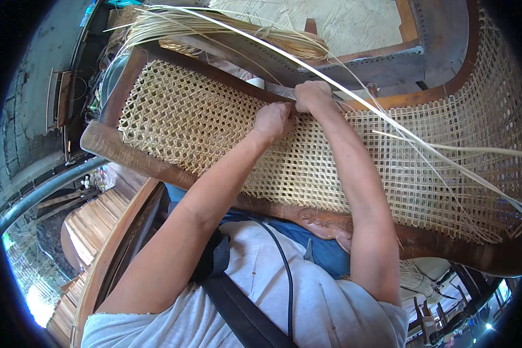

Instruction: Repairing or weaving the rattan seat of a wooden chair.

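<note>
A long curved chair frame (151, 165) of dark wood lies across my lap, its panel filled with woven cane (185, 116). At the panel's far edge, near the middle, my left hand (274, 120) is closed, resting against the weave and rail. Right beside it my right hand (314, 96) is closed as well, over the far rail. Whatever the fingers of either hand hold is hidden from view. Loose pale cane strands (377, 110) run diagonally across the panel, past my right forearm. More strand ends trail over the weave on the right.
A bundle of cane strands (272, 39) lies beyond the far rail. Behind it stands another wooden frame (383, 68) with a pale panel. A curved wooden piece with slats (98, 226) is at lower left, near a metal pipe (52, 191). A dark cable hangs down my shirt.
</note>
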A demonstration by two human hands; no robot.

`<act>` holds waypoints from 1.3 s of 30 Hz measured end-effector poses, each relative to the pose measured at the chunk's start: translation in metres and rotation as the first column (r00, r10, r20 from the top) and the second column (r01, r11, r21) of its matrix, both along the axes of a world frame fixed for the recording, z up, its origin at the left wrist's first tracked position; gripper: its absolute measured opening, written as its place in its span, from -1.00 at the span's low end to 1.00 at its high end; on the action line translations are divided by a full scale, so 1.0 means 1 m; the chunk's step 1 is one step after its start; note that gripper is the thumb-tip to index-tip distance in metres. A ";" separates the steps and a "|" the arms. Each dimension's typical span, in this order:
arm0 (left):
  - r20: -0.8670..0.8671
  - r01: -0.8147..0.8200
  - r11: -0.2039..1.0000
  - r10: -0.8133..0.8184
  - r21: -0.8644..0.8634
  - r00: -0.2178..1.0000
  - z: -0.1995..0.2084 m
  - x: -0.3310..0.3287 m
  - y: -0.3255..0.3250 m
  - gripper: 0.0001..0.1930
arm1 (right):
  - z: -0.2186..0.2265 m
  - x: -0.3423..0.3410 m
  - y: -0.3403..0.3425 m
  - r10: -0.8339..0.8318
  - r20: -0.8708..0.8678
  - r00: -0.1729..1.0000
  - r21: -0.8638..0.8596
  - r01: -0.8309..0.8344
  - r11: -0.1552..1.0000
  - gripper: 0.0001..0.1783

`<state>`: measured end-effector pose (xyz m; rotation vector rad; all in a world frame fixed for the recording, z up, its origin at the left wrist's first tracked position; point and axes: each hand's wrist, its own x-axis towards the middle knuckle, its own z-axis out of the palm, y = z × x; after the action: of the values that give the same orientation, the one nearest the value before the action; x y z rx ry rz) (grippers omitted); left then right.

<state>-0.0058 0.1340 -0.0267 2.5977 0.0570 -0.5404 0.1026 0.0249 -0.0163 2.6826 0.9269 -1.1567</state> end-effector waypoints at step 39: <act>-0.007 -0.085 0.991 0.085 -0.104 0.996 -0.025 0.009 0.003 -0.75 | -0.019 -0.063 -0.044 -0.551 -0.419 0.722 0.266 0.678 0.685 -0.59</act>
<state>0.0027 0.1373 -0.0521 2.4805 0.1359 -0.5024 0.0398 -0.0194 -0.0351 3.3757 0.2396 -1.7109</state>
